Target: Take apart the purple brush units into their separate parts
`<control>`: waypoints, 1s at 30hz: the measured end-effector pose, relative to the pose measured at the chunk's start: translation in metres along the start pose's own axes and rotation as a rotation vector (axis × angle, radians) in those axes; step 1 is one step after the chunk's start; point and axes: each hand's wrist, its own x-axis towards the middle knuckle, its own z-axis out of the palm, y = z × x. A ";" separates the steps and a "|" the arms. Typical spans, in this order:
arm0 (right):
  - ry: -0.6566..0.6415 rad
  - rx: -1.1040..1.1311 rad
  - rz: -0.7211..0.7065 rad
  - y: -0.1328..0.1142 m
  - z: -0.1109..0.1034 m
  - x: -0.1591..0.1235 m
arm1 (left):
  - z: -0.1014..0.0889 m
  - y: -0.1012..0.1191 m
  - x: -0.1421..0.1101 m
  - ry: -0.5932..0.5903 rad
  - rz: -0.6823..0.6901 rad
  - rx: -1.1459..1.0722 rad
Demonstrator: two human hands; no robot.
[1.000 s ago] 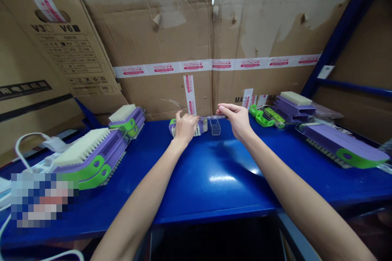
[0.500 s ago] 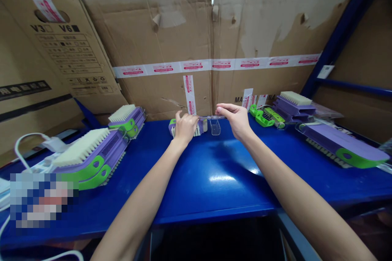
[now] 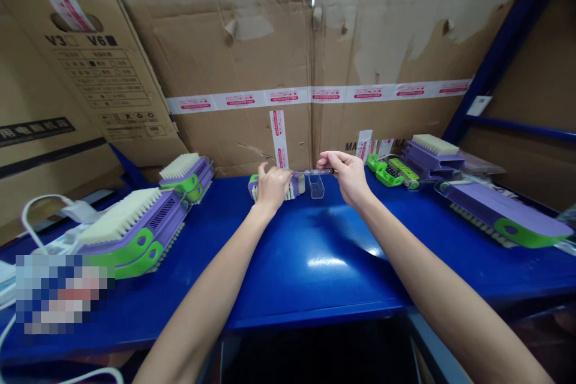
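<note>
My left hand [image 3: 272, 186] rests on a purple and green brush unit [image 3: 292, 187] lying at the back of the blue table [image 3: 292, 252], fingers curled over it. My right hand [image 3: 346, 175] pinches the end of a thin clear plastic piece [image 3: 312, 173] that reaches from the unit toward the right. Under that strip hangs a small clear plastic tab [image 3: 317, 186]. Both hands are close to the cardboard wall [image 3: 310, 42].
Several purple and green brush units [image 3: 135, 228] lie stacked at the left, others [image 3: 499, 210] at the right, with a green part [image 3: 391, 172] beside them. A white cable [image 3: 36, 210] and adapter sit far left. Blue shelf uprights [image 3: 499, 42] stand at the right.
Almost nothing has moved. My right hand's fingers have shifted slightly on the clear piece.
</note>
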 end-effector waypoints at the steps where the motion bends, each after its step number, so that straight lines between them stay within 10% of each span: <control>1: 0.002 0.012 0.013 0.000 -0.001 0.001 | 0.000 0.000 0.000 0.007 0.005 0.004; 17: 0.023 -0.105 0.004 0.001 -0.001 0.002 | 0.001 -0.001 -0.001 0.023 0.021 0.006; 26: -0.285 -0.976 -0.294 0.008 -0.001 -0.012 | -0.001 -0.001 0.000 0.006 0.027 0.007; 30: -0.334 -1.032 -0.310 0.009 -0.006 -0.009 | -0.001 0.001 0.000 0.027 0.047 0.012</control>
